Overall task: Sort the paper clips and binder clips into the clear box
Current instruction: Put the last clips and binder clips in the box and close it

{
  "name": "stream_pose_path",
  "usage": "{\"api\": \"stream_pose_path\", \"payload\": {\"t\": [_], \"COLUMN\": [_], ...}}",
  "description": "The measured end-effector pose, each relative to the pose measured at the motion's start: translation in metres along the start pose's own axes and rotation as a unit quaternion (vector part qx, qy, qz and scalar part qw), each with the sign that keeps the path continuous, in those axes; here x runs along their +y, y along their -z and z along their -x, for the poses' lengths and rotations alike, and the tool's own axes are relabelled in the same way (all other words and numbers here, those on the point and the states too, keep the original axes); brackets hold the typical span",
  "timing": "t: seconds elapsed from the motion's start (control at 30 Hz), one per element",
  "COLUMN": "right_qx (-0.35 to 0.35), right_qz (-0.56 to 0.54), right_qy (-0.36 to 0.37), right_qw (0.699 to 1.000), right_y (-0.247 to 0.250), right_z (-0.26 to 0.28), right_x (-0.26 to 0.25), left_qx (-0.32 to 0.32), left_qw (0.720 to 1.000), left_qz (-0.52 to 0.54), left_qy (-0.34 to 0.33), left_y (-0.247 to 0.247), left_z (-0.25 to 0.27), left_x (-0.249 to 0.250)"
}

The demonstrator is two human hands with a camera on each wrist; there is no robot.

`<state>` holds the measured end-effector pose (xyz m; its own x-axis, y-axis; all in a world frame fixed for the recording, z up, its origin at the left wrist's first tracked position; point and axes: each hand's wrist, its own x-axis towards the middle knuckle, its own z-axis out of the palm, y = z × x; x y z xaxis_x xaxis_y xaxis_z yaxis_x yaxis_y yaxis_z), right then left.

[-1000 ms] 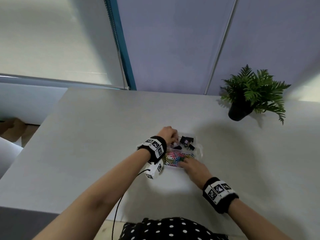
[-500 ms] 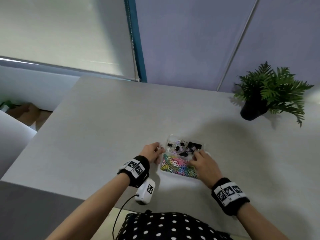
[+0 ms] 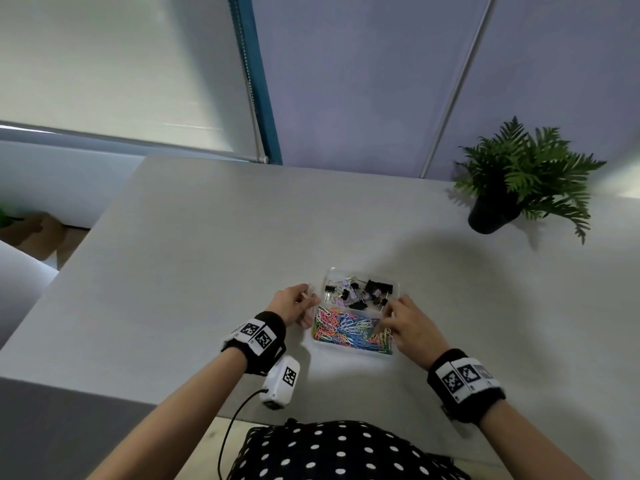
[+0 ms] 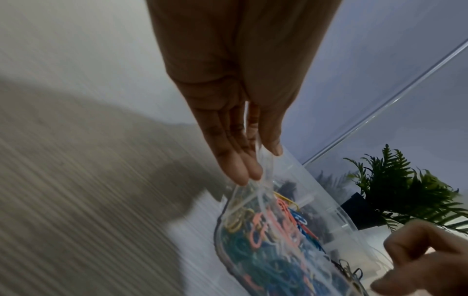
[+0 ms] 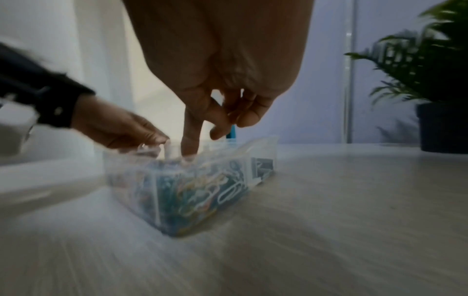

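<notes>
The clear box [image 3: 350, 350] sits on the table close in front of me. Its near compartment holds several coloured paper clips [image 3: 346, 328]; the far one holds black and lilac binder clips [image 3: 377, 289]. My left hand [image 3: 311, 303] pinches the box's left wall, thumb on one side and fingers on the other, as seen in the left wrist view [image 4: 263, 164]. My right hand [image 3: 390, 317] is at the right rim. Its index finger [image 5: 190, 140] reaches straight down inside the box [image 5: 177, 192]; the other fingers are curled above the rim with nothing seen in them.
A potted fern [image 3: 519, 181] stands at the table's far right. The grey table [image 3: 207, 254] has its left edge and near edge close by. A white wrist device [image 3: 281, 382] with a black cable hangs under my left wrist.
My left hand has come off the binder clip compartment to the box's left wall. My right hand has shifted from the near edge to the right rim. The head view has swung left.
</notes>
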<state>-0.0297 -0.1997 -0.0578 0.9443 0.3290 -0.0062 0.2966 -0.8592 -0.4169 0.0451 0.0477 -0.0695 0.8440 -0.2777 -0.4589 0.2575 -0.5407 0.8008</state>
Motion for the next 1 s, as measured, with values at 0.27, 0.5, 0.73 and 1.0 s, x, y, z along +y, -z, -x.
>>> {"api": "stream_pose_path", "payload": {"t": [0.27, 0.5, 0.73, 1.0], "right_qx": [-0.048, -0.061, -0.114, -0.093], "right_qz": [0.031, 0.111, 0.1, 0.127], "right_qy": [0.076, 0.111, 0.057, 0.124], "right_qw": [0.995, 0.986, 0.987, 0.98], "right_y": [-0.011, -0.018, -0.006, -0.019], "right_z": [-0.033, -0.021, -0.005, -0.031], "right_x": [-0.039, -0.044, -0.029, -0.059], "left_qx": [0.016, 0.005, -0.002, 0.005], "left_qw": [1.0, 1.0, 1.0, 0.999], "left_qz": [0.008, 0.022, 0.024, 0.037], "left_qy": [-0.002, 0.006, 0.005, 0.008], "left_y": [-0.001, 0.003, 0.003, 0.003], "left_z": [0.003, 0.004, 0.004, 0.003], "left_x": [0.002, 0.001, 0.0, -0.001]}}
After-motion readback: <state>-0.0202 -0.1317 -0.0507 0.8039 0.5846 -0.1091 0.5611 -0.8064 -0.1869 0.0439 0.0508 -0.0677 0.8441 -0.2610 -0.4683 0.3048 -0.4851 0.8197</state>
